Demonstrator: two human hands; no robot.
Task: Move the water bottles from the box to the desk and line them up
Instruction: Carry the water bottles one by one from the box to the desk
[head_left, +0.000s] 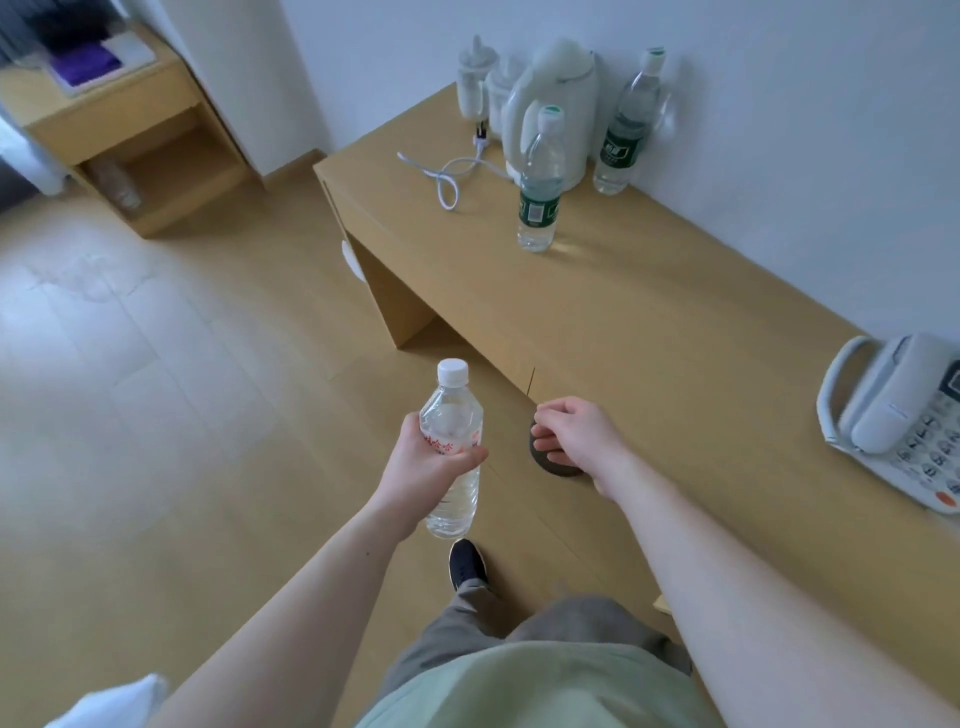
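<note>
My left hand (434, 460) grips a clear water bottle with a white cap and red lettering (451, 415), held upright over the floor just left of the desk (649, 312). My right hand (571, 434) hovers over the desk's front edge with loosely curled fingers and holds nothing; a dark round disc (550, 465) lies under it. Two green-labelled bottles stand on the desk: one in front of the kettle (540, 187), one by the wall (628, 124). The box is out of view.
A white kettle (558, 98) with its cord (452, 174) and two small white containers (475, 78) stand at the desk's far end. A white telephone (904, 415) sits at the right. A wooden nightstand (130, 119) stands at far left. My shoe (466, 564) is on the floor.
</note>
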